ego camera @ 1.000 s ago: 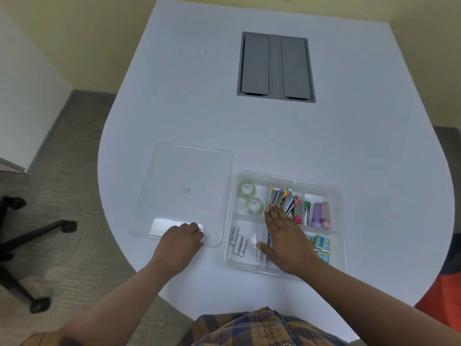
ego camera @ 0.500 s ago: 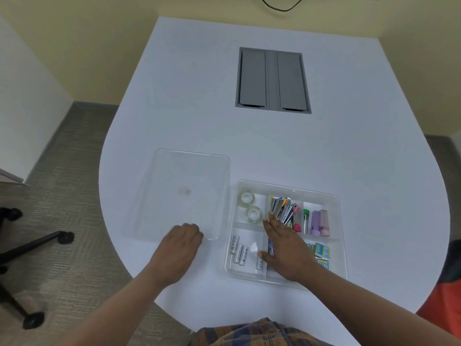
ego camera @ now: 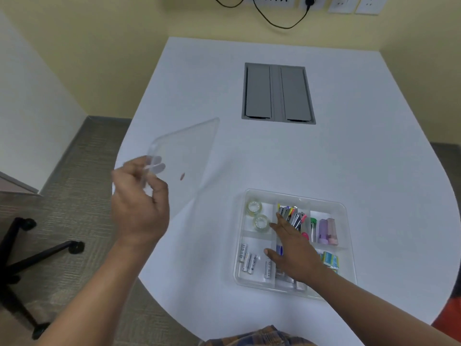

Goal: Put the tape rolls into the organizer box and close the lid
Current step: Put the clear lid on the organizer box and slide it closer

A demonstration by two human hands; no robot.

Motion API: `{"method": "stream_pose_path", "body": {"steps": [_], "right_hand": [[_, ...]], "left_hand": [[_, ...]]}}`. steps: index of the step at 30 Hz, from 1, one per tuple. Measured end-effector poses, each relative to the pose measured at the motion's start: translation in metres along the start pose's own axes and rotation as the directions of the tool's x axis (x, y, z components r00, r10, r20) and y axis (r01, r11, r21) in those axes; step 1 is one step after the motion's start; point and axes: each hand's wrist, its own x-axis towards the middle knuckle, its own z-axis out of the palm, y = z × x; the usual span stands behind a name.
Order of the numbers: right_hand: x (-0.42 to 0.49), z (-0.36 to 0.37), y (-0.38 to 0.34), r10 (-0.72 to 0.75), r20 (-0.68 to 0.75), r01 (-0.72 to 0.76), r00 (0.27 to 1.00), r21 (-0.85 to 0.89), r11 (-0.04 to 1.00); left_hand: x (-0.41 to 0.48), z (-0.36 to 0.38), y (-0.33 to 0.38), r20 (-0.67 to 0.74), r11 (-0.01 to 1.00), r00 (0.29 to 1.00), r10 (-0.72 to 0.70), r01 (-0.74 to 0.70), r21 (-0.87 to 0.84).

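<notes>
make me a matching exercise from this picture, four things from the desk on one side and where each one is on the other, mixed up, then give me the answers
Things:
1. tape rolls
2. lid
3. batteries
4. right hand

Places:
A. tilted, held in the left hand
B. resting flat on the organizer box
C. far left compartment
D. near left compartment

Pairs: 1-C, 2-A, 3-D, 4-B

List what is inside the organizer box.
The organizer box holds two tape rolls, batteries, pens, tubes and packets. The right hand covers the middle compartment.
</notes>
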Motion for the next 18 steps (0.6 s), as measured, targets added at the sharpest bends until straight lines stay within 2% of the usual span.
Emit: {"method": "stream_pose_path", "body": {"steps": [2, 4, 6, 8, 11, 15, 18], "right_hand": [[0.004, -0.009, -0.009, 0.004, -0.058, 0.003, 0.998, 0.119, 0.993], [0.009, -0.021, -0.017, 0.027, -0.113, 0.000, 0.993, 0.239, 0.971], [0.016, -0.033, -0.026, 0.086, -0.163, -0.022, 0.983, 0.357, 0.934], [0.021, -0.047, -0.034, 0.188, -0.182, -0.070, 0.965, 0.514, 0.855], [0.025, -0.067, -0.046, 0.275, -0.152, -0.092, 0.949, 0.701, 0.708], [0.025, -0.084, -0.052, 0.341, -0.092, -0.113, 0.935, 0.836, 0.537], [0.018, -0.090, -0.051, 0.412, -0.108, -0.104, 0.905, 0.883, 0.459]], "left_hand": [[0.008, -0.004, 0.010, -0.074, 0.988, 0.996, -0.040, 0.028, -0.152], [0.015, -0.006, 0.019, -0.124, 0.972, 0.991, -0.058, 0.028, -0.234], [0.019, -0.006, 0.025, -0.147, 0.953, 0.983, -0.108, 0.060, -0.296], [0.022, -0.006, 0.026, -0.147, 0.933, 0.974, -0.172, 0.113, -0.342], [0.027, -0.004, 0.024, -0.067, 0.871, 0.948, -0.310, 0.256, -0.419], [0.031, 0.001, 0.011, 0.115, 0.749, 0.874, -0.471, 0.466, -0.470], [0.031, 0.002, -0.003, 0.222, 0.643, 0.811, -0.541, 0.569, -0.512]]}}
